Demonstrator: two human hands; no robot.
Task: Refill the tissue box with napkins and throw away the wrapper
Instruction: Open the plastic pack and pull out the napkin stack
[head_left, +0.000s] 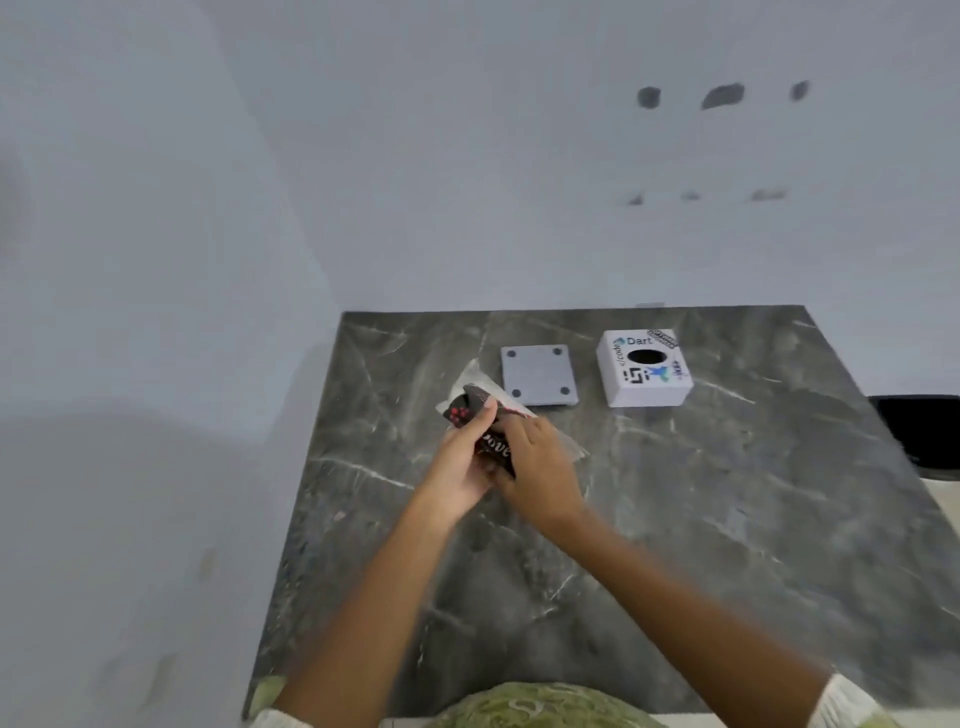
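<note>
A dark napkin pack (480, 418) with red marks and white lettering, in a clear plastic wrapper (471, 376), is held over the table's left middle. My left hand (465, 462) grips it from below and the left. My right hand (537, 462) closes on its right side, covering part of it. The white tissue box (644, 387) with stickers and a round top hole stands at the back right. Its grey base plate (537, 374), four dark feet showing, lies flat left of it, just behind the pack.
The dark marbled table (675, 519) reaches to a pale wall at the back and left. A black object (919, 431) sits beyond the table's right edge. Green patterned clothing shows at the near edge.
</note>
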